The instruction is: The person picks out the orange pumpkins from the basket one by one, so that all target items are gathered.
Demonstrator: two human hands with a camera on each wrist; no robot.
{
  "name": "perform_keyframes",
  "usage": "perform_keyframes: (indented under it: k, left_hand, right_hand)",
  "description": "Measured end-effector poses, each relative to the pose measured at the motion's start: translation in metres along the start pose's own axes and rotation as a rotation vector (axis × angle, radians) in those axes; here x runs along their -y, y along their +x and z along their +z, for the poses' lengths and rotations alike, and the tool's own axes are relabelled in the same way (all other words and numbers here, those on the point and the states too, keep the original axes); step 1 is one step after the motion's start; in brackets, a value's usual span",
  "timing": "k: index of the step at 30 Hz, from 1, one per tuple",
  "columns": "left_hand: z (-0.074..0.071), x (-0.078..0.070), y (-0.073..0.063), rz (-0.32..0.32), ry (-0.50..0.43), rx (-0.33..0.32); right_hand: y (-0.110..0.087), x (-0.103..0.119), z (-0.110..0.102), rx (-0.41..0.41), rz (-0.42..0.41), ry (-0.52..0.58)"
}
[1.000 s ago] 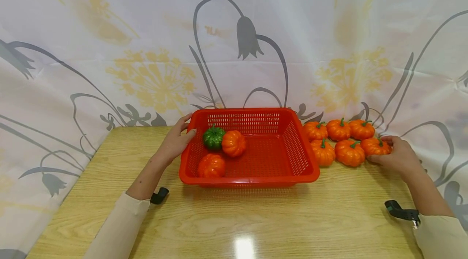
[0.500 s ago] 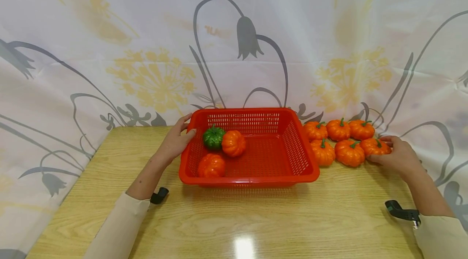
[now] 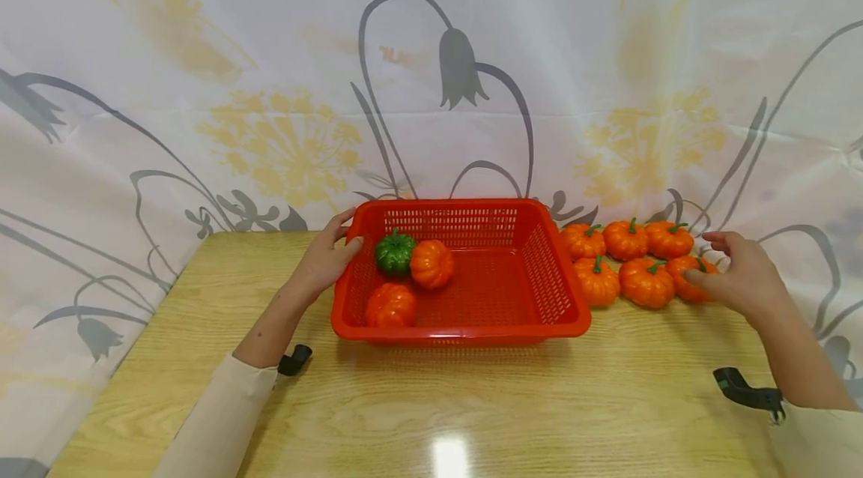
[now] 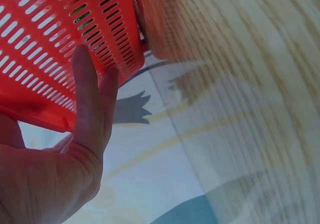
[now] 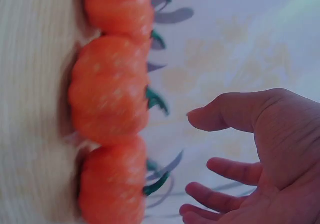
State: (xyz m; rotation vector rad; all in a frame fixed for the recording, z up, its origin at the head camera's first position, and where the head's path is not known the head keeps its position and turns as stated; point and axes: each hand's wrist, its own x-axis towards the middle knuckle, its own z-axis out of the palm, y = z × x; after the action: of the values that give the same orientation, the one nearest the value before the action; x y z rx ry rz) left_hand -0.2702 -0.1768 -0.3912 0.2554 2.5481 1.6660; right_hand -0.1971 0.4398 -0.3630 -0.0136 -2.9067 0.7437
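The basket (image 3: 461, 333) is pinched at its left rim between the thumb and fingers of the left hand (image 3: 323, 261). The right hand (image 3: 748, 279) is held, fingers spread, near the rightmost pumpkin (image 3: 682, 268) on the surface (image 3: 512, 410), right of the basket.

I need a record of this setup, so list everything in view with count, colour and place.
Table: 1, light wood, under the basket
Basket: 1, red, on the table, against the backdrop side
Green pumpkin: 1, green, in the basket, far left
Orange pumpkins: 8, orange, 2 in the basket's left half, 6 on the table to its right in two rows of three
Backdrop: 1, pale with grey and yellow plant print, behind the table
Black devices: 2, black, one at each wrist
Sleeves: 2, beige, one on each forearm
Left hand: 1, bare, holding the basket's left rim
Right hand: 1, bare, by the rows' right end, holding nothing
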Motion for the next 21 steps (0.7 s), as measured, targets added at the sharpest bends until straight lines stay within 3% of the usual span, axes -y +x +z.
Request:
perform_keyframes:
  k: [8,14,21]
  left_hand:
    - [0.002,-0.002,-0.001,0.011,-0.011,0.0]
    - [0.001,-0.001,-0.001,0.007,-0.018,0.0]
    - [0.0,0.0,0.002,-0.004,0.002,-0.001]
  right_hand:
    - [-0.007,0.053,0.0,-0.132,-0.098,0.084]
    - [-0.012,0.103,0.002,-0.108,-0.138,0.198]
    - [-0.003,0.157,0.009,-0.052,-0.275,0.23]
